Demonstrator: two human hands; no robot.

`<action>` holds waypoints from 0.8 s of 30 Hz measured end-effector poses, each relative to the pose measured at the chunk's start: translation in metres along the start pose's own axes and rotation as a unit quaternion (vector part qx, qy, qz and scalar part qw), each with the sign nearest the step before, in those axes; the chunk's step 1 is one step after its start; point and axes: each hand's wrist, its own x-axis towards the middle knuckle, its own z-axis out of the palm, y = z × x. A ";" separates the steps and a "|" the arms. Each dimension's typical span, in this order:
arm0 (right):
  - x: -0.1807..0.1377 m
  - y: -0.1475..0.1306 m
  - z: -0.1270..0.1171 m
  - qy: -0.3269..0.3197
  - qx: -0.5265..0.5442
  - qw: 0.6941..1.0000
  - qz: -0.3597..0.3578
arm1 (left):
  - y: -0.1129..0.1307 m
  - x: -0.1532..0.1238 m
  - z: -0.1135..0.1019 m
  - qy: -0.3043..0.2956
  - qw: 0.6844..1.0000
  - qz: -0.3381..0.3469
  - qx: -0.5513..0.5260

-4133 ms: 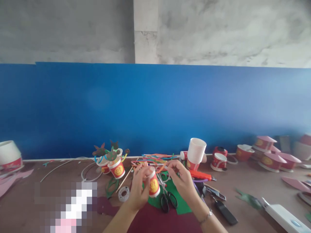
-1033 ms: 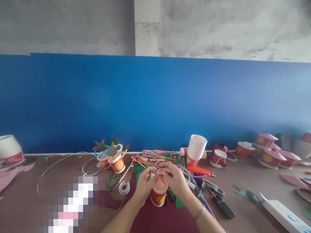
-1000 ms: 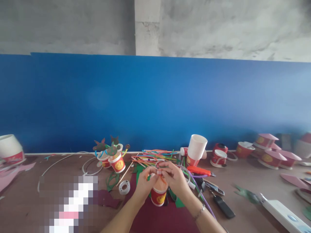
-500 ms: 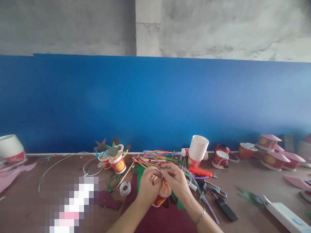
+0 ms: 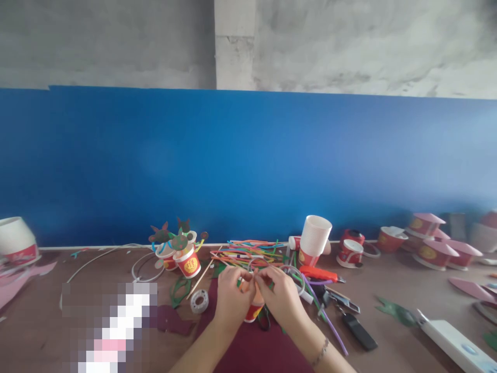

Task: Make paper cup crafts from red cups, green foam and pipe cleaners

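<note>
I have the left hand (image 5: pixel 234 296) and right hand (image 5: pixel 280 294) close together, each grip a narrow pinch; I can't tell what lies between. Just under them is the red cup (image 5: pixel 254 312), partly hidden. From that cup I see the tape roll (image 5: pixel 194 303) at nine o'clock, coloured sticks (image 5: pixel 251 252) at twelve.

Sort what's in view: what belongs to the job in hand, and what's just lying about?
In the job, judging by position:
red cup, between left hand and right hand
maroon sheet, below

Apparently lying about:
black fob
orange tool
pink-topped cups
</note>
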 end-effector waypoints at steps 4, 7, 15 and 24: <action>-0.002 -0.006 -0.002 -0.001 -0.017 0.999 0.030 | 0.008 -0.002 -0.006 0.019 0.995 0.090 0.049; -0.003 -0.008 -0.002 -0.012 -0.002 0.998 0.056 | 0.012 -0.004 -0.008 0.028 0.989 0.129 0.064; -0.001 -0.002 0.003 -0.030 0.078 0.991 0.108 | 0.014 -0.008 -0.009 0.028 0.984 0.162 0.075; 0.002 0.002 0.001 -0.053 0.115 0.988 0.088 | 0.014 -0.003 -0.010 0.053 0.984 0.154 0.069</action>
